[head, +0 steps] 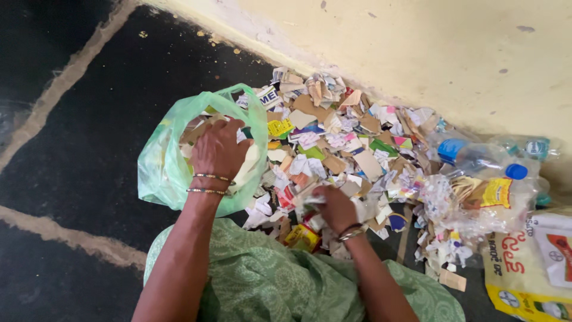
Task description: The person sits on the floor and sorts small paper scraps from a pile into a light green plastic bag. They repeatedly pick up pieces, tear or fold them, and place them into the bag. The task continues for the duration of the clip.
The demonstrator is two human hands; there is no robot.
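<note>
— Dark stone floor [77, 149] with pale seams runs up to a cream wall [417, 48], and we are looking down at our own two hands from above. What are the fingers doing?

— Our left hand [219, 149] has its fingers curled down into the mouth of a thin green plastic bag [164, 170], pressing on scraps of paper and card already inside it. Two thin bangles [210, 183] circle that wrist.

— And the other one?

— Our right hand [335, 206] has its fingers bunched together on a clump of torn paper at the near edge of the scrap pile [345, 143]. Whether they pinch one piece or several, we cannot tell. A dark bangle sits on that wrist too.

— Where does the pile lie?

— On the floor against the wall, just right of the bag and touching it: torn card, white paper, bits of coloured packaging. Further right, crushed clear plastic bottles [476, 158] with blue caps lie beside it, then a white and yellow printed sack [527, 268] at the frame's edge. Our lap, in green patterned cloth [268, 286], fills the bottom.
</note>
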